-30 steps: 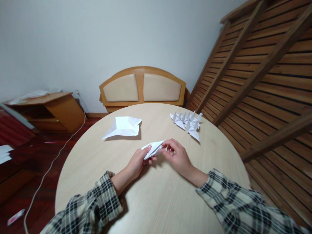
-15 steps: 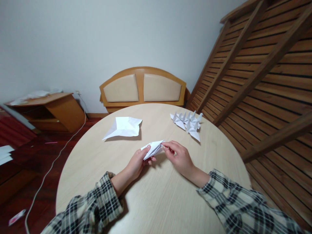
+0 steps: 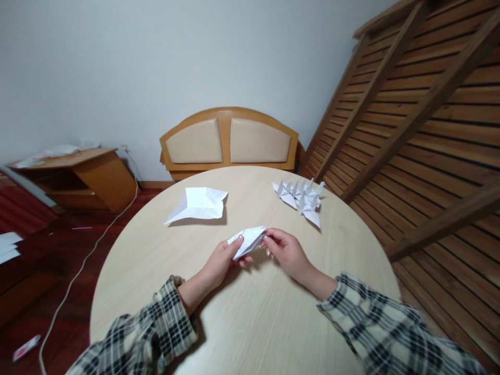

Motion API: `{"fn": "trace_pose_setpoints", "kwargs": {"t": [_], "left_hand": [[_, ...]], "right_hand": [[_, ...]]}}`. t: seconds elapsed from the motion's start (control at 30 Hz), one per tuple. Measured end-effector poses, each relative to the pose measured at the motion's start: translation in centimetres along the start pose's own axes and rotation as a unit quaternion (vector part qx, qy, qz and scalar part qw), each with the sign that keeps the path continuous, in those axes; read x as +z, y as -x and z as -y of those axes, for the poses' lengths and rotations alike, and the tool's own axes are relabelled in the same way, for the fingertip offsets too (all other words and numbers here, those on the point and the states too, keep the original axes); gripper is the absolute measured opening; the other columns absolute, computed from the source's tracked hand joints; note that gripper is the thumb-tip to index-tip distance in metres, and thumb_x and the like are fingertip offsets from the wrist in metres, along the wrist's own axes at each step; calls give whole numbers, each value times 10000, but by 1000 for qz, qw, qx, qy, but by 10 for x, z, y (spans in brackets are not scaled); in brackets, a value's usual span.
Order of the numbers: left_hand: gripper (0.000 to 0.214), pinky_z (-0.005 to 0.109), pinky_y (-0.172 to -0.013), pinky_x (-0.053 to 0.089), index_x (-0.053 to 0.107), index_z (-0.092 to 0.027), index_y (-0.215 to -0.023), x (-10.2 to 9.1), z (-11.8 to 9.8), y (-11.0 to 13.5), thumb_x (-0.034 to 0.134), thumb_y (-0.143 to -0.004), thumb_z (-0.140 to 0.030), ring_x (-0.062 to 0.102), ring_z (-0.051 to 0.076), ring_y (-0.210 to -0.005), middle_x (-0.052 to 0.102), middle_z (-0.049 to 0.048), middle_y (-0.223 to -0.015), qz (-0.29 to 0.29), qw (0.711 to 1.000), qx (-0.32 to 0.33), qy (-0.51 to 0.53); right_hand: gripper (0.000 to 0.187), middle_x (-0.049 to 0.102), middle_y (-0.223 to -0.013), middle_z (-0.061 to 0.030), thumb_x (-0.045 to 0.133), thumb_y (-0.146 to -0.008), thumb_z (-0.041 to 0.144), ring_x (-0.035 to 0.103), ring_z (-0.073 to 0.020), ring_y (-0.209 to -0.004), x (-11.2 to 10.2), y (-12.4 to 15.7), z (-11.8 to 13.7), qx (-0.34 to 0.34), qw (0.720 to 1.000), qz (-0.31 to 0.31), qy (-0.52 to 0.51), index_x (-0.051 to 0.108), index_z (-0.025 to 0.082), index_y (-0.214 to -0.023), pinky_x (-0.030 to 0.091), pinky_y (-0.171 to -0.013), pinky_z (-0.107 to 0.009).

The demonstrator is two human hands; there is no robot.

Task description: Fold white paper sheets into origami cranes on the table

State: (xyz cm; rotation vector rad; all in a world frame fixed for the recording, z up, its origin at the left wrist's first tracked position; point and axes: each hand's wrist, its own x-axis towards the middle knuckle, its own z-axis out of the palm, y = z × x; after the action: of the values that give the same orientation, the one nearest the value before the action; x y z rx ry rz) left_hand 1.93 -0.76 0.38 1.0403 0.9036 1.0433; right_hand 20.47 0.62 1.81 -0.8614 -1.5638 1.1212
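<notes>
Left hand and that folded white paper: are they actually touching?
Touching. The head view shows the left hand holding the folded white paper, its thumb lying on top.

A folded white paper, creased and layered, is held aslant by the left hand, its far end pinched by the right hand.

This looks like a home bedroom, with a padded headboard, wooden cabinet and round table.
</notes>
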Motion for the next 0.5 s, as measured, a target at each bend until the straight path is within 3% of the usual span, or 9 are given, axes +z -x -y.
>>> {"fn": "trace_pose_setpoints", "kwargs": {"t": [0.13, 0.33, 0.5], "left_hand": [[533, 219, -502, 424, 690, -91, -883, 0, 2, 0, 734, -724, -597, 587, 122, -560, 686, 80, -697, -5, 1000, 8, -26], [476, 208, -467, 400, 668, -95, -907, -1, -2, 1, 761, -729, -527, 627, 137, -574, 671, 71, -720, -12, 999, 17, -45], [449, 218, -485, 424, 627, -116, -863, -3, 0, 2, 724, -764, -544, 632, 144, -580, 621, 32, -675, -25, 995, 44, -83]], "right_hand": [[204, 619, -673, 5, 661, -843, 430, 500, -128, -536, -1, -1, 0, 44, 998, -8, -54, 683, 228, -833, 391, -494, -262], [314, 592, -639, 13, 661, -837, 506, 468, -102, -491, 1, -2, -3, 73, 995, -19, -66, 628, 213, -728, 345, -436, -235], [414, 600, -645, 10, 607, -843, 614, 492, -99, -494, -2, -4, -8, 88, 993, -25, -71, 647, 203, -814, 369, -439, -222]]}}
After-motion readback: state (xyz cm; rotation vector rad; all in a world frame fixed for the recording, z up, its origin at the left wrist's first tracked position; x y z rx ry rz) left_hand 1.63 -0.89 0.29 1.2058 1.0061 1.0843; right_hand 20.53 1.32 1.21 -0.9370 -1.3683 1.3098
